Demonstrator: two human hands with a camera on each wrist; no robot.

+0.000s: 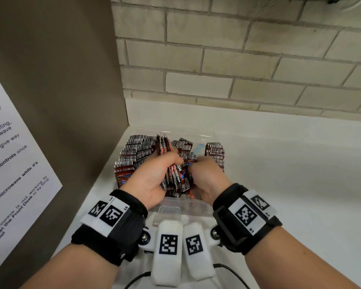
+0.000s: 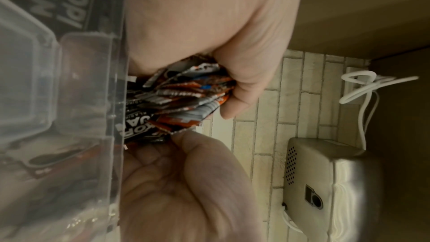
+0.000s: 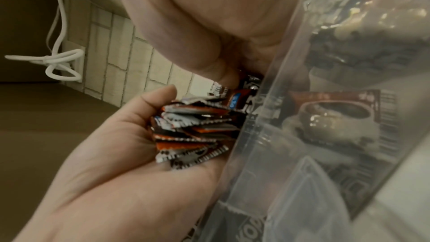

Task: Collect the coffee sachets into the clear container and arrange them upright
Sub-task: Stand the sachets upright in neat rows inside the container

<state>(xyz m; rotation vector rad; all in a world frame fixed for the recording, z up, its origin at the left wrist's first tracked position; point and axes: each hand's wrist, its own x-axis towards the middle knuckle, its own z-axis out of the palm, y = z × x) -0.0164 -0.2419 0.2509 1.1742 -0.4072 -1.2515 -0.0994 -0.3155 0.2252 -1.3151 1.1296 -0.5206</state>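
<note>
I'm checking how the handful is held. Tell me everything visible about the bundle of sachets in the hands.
The bundle of coffee sachets is a fanned stack of flat, glossy foil packets, red-brown and black with white lettering and crimped edges. It stands roughly on edge inside the clear container, gripped by the left hand, with the right hand against its other side.

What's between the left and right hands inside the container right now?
A bundle of coffee sachets, gripped by the left hand, with the right hand against it; clearest in the head view.
</note>
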